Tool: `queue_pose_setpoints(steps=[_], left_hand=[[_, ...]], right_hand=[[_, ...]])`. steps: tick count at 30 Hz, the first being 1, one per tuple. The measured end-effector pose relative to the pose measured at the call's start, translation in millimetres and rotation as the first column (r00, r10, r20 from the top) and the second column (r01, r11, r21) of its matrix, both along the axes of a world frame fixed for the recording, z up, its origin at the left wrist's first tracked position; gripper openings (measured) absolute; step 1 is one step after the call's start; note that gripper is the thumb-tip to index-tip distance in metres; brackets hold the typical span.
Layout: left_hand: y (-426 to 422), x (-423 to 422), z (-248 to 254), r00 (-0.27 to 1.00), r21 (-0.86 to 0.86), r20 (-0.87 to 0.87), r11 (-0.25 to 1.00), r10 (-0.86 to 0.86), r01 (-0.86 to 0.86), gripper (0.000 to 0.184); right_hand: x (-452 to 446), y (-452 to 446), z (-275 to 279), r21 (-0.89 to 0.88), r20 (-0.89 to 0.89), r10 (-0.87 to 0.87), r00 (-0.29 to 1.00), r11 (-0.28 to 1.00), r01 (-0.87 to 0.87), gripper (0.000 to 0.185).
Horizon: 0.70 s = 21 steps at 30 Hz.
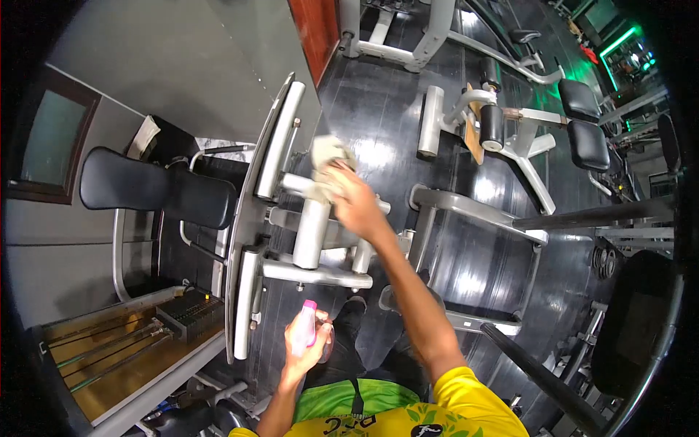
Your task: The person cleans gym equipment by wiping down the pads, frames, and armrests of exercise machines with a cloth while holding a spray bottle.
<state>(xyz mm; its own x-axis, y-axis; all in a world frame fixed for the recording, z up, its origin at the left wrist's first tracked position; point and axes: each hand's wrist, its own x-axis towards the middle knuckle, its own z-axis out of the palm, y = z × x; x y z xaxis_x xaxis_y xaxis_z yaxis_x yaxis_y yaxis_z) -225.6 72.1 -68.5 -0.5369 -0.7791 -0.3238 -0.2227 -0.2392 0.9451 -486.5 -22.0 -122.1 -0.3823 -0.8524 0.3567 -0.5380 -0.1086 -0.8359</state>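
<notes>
My right hand [353, 198] is closed on a pale cloth [329, 162], both a little blurred, at the upper end of a thick silver tube [312, 234] of a gym machine. Part of the cloth hangs down against the tube. Lower down, my left hand [306, 341] holds a pink and clear bottle [309, 325] upright, close to my body and below the machine's horizontal silver bar [317, 274].
To the left stand a black padded seat [156, 188] and a weight stack [191, 315]. A silver frame [477, 207] stands to the right, with another padded machine [582, 124] beyond it. My legs and feet are below the bar.
</notes>
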Motion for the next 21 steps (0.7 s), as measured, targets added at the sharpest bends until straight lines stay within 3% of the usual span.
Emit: queue_pose_setpoints(steps=[2, 4, 6, 8, 12, 13, 15, 19, 21], left_hand=[[-4, 0, -2, 0.999, -0.053, 0.032, 0.999, 0.002, -0.001, 0.016], [-6, -2, -3, 1.000, -0.048, 0.021, 0.999, 0.003, -0.002, 0.017], [-9, -5, -2, 1.000, -0.040, 0.014, 0.999, 0.004, -0.003, 0.017], [-10, -9, 1, 1.000, -0.011, 0.004, 1.000, 0.019, -0.019, 0.017], [-10, -16, -3, 1.000, -0.033, 0.022, 0.999, -0.017, 0.018, 0.016], [-9, -20, -2, 1.000, -0.009, 0.008, 1.000, -0.018, 0.018, 0.016], [-6, -25, -3, 1.000, 0.017, -0.003, 1.000, -0.015, 0.015, 0.016], [-1, -37, -13, 0.981, -0.011, 0.115, 0.988, -0.154, 0.156, 0.016], [7, -45, -23, 0.974, 0.036, 0.153, 0.986, -0.168, 0.165, 0.018]], right_hand=[[33, -43, -22, -0.062, -0.030, 0.036, 0.999, 0.997, -0.038, 0.041], [45, -58, -5, 0.188, -0.070, 0.005, 0.998, 0.982, 0.008, 0.034], [38, -55, 1, 0.180, -0.118, -0.017, 0.993, 0.983, 0.038, 0.040], [20, -45, 8, 0.366, -0.056, 0.091, 0.994, 0.928, -0.064, 0.043], [-9, -2, -10, 0.461, -0.051, 0.076, 0.996, 0.886, -0.044, 0.045], [-11, 14, -21, 0.464, -0.052, 0.071, 0.996, 0.885, -0.039, 0.045], [-11, 50, -50, 0.251, -0.262, -0.058, 0.963, 0.960, 0.126, 0.046], [-29, 118, -77, 0.286, -0.251, -0.160, 0.955, 0.930, 0.231, 0.051], [-37, 147, -85, 0.576, 0.153, -0.379, 0.913, 0.785, 0.230, 0.050]])
